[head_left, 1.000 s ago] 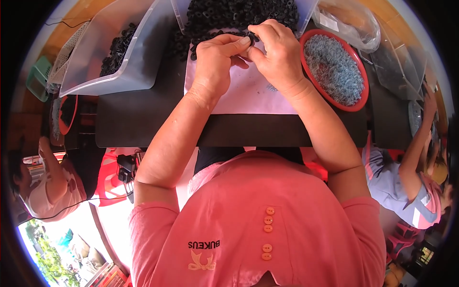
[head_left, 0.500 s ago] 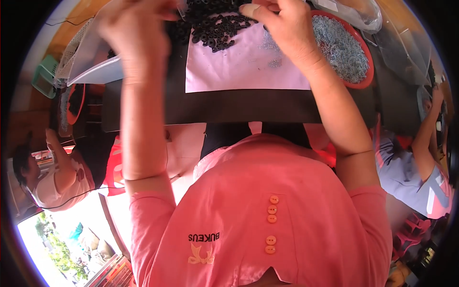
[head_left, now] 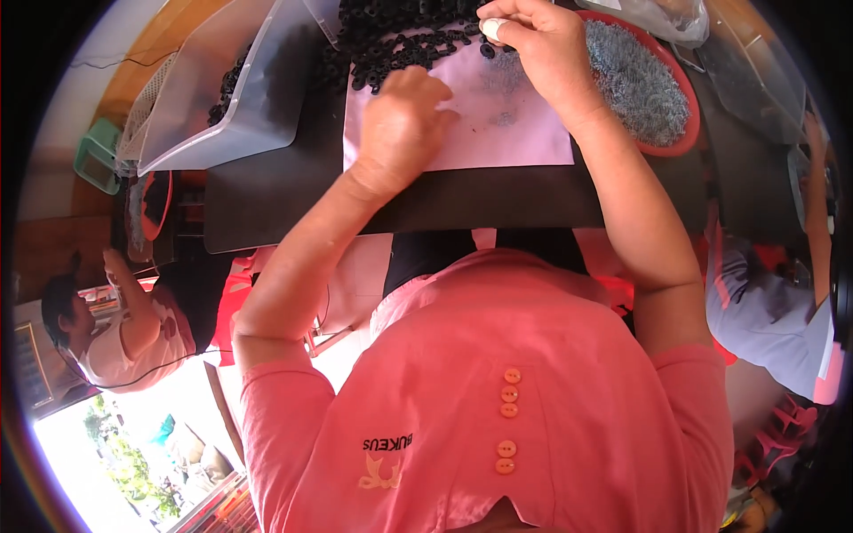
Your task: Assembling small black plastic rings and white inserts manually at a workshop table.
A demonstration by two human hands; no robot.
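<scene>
Over the pale pink cloth my left hand is blurred by motion, its fingers curled, and I cannot tell whether anything is in them. My right hand is closed in a pinch at the far side of the cloth, with a white covering on one fingertip. What it pinches is too small or hidden to make out. A small black ring shows just below those fingertips. Small black rings lie in a loose pile at the cloth's far edge. Tiny pale blue-grey pieces are scattered on the cloth near my right hand.
A red basin full of blue-grey pieces stands on the right. On the left, a translucent bin holds black pieces. The dark table edge is close to me. One person sits left, another right.
My left hand has come from over the bin at the far left, rightward and nearer, to the cloth. My right hand stays at the far side, still pinched. The bin now shows more fully.
</scene>
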